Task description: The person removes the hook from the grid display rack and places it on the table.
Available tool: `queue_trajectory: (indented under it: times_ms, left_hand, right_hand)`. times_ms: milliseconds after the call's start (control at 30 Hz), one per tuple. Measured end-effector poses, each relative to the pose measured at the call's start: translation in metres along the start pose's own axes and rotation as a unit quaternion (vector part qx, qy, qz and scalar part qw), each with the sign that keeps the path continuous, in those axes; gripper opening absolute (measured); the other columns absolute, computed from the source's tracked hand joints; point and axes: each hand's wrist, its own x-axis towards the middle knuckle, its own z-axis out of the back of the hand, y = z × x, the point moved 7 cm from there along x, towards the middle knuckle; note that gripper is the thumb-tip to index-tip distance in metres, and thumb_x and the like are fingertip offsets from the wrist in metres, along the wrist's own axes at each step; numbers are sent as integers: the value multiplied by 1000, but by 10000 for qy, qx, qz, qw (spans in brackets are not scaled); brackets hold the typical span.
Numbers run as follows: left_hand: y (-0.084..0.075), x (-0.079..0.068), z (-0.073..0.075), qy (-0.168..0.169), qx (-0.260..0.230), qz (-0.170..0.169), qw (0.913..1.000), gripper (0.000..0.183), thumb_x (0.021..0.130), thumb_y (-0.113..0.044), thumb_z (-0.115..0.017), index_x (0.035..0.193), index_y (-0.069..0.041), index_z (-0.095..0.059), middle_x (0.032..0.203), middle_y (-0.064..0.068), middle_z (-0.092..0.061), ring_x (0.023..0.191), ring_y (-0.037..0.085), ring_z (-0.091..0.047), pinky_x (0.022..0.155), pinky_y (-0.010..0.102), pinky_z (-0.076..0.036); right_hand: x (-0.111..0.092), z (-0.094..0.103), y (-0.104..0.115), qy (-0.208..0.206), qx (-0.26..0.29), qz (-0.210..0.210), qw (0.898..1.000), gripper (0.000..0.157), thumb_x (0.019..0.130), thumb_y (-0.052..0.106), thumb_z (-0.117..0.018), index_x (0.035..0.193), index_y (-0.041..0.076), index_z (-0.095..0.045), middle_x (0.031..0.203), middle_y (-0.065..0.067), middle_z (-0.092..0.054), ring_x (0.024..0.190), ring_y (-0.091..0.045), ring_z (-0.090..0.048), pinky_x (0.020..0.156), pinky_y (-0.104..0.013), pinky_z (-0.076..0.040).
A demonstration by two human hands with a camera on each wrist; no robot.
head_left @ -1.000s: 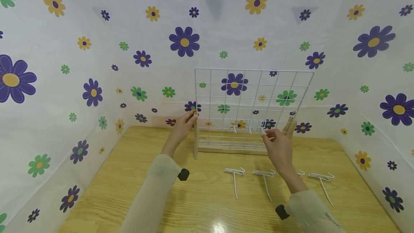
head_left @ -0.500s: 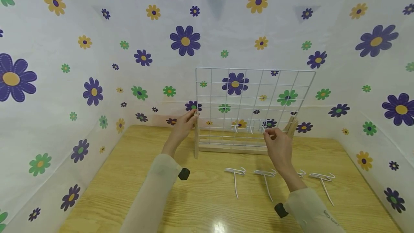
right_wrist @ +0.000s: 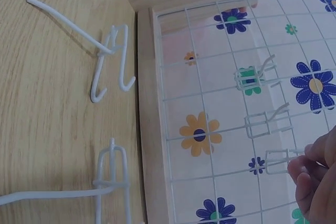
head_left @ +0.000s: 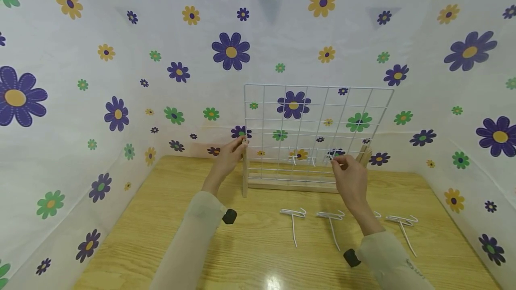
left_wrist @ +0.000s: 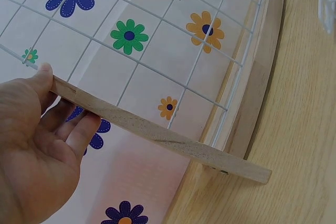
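A white wire grid (head_left: 318,87) stands upright in a wooden stand. My left hand (head_left: 226,160) grips the upper end of the stand's left side piece (left_wrist: 157,129), thumb on one side and fingers on the other. With thumb and fingertips, my right hand (head_left: 351,182) pinches a small white wire hook (right_wrist: 278,152) at the grid; the fingers hide its outer end. Beside it, two similar hooks (right_wrist: 260,124) hang in a row on the grid, their prongs pointing outward.
Several larger white hooks (head_left: 293,213) with long prongs lie in a row on the wooden table (head_left: 242,254) before the stand. My right forearm partly covers one (head_left: 377,214). A flowered cloth (head_left: 161,26) encloses the back and sides.
My right hand has shifted slightly right and up at the pinched hook, its fingers drawn closer together. The left hand keeps its grip on the side piece.
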Motion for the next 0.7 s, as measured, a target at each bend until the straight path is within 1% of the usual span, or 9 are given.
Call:
queue_trajectory:
  times_ms: [167,300,400,467,700]
  left_hand:
    - [-1,-1,0,3,-21,37,10000,53,112,-32,-49,160,-12,-40,159,16,-44,143,34,-45,112,44,-45]
    - [-1,-1,0,-16,-18,78,10000,52,111,-32,-49,160,-14,-41,158,15,-45,143,33,-46,112,44,-46]
    - [0,-1,0,-30,48,107,9999,52,111,-33,-49,160,-14,-41,158,15,-45,143,34,-46,112,44,-46]
    - [1,0,0,-25,91,130,9999,53,111,-34,-49,160,-15,-40,158,15,-45,143,34,-46,112,45,-46]
    - [2,0,0,-16,132,131,9998,53,111,-35,-48,160,-16,-40,158,15,-45,143,34,-46,112,45,-46]
  right_hand:
    - [4,4,1,-108,-21,-48,9999,7,93,0,-74,96,-7,-73,85,-22,-74,64,-27,-62,51,-11,-36]
    - [5,7,3,-158,21,15,9999,7,93,-1,-73,95,-7,-74,83,-22,-74,64,-27,-62,51,-8,-34]
    - [6,9,6,-182,68,81,9998,6,93,-2,-73,94,-8,-74,83,-22,-74,65,-29,-63,54,-7,-35]
    - [6,10,7,-203,51,109,9997,6,93,-1,-73,94,-7,-74,82,-21,-74,64,-29,-64,55,-8,-35]
    - [8,13,8,-204,21,195,9996,6,92,-3,-73,94,-8,-74,78,-21,-72,60,-23,-57,52,-11,-34]
